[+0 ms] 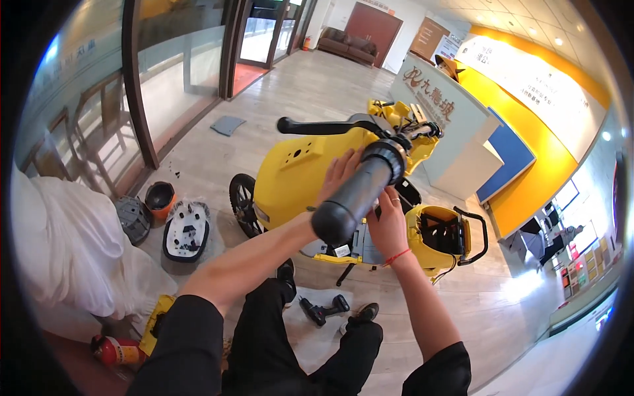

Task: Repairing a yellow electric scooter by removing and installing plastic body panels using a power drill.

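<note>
A partly stripped yellow electric scooter [281, 181] stands before me. Its black handlebar grip [353, 191] points toward me and covers part of both hands. My left hand [338, 177] lies on the yellow front panel behind the grip, fingers stretched out. Just right of the grip, my right hand [388, 228] is raised with its fingers bent; something small and dark shows by the thumb, too hidden to name. A red cord circles that wrist. At the far side are the other handlebar grip and a black brake lever [317, 126].
A black cordless drill [323, 309] lies between my feet. Left on the floor are a black-rimmed scooter seat [186, 231], an orange-and-black bowl shape [160, 198], a grey bucket [134, 219] and a red fire extinguisher [117, 350]. A grey panel [228, 125] lies farther off.
</note>
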{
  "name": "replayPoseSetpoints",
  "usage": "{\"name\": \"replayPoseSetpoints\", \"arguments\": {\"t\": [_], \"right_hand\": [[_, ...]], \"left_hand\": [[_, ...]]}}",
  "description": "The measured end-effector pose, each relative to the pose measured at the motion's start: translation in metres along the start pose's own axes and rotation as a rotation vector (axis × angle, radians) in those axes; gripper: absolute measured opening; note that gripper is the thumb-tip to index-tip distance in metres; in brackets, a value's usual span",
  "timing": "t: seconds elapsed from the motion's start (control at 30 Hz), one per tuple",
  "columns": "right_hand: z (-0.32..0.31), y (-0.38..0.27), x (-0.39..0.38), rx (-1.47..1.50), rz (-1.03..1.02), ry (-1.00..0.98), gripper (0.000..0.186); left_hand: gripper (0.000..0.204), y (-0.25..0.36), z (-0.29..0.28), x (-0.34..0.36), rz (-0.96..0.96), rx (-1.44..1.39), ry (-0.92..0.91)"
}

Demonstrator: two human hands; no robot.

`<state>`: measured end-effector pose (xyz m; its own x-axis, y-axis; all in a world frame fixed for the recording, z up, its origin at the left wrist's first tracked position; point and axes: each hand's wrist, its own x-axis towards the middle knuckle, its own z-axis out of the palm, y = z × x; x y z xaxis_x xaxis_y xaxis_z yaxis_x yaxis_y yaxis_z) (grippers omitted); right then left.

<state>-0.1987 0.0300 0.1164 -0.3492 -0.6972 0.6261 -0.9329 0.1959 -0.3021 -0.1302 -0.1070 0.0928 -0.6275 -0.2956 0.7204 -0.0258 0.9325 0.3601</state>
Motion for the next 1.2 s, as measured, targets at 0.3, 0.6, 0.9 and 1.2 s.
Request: {"name": "replayPoseSetpoints", "arguments": {"t": [0.3, 0.6, 0.9, 1.2], "right_hand": [[0.006, 0.009, 0.009, 0.402, 0.133, -0.087, 0.025], [-0.019, 0.017, 0.011, -0.239, -0.061, -0.205, 0.026], [-0.008, 0.067, 0.007, -0.327, -0.026, -0.186, 0.027], [-0.007, 0.020, 0.018, -0.096, 0.085, -0.163, 0.048]], "left_hand": [[0.055, 0.014, -0.006, 0.002, 0.009, 0.103, 0.166], [0.035, 0.033, 0.003, 0.005, 0.151, 0.035, 0.296], [0.043, 0.035, 0.008, 0.024, 0.188, 0.048, -0.019], [0.030, -0.007, -0.044, 0.013, 0.639, 0.309, -0.025]]}}
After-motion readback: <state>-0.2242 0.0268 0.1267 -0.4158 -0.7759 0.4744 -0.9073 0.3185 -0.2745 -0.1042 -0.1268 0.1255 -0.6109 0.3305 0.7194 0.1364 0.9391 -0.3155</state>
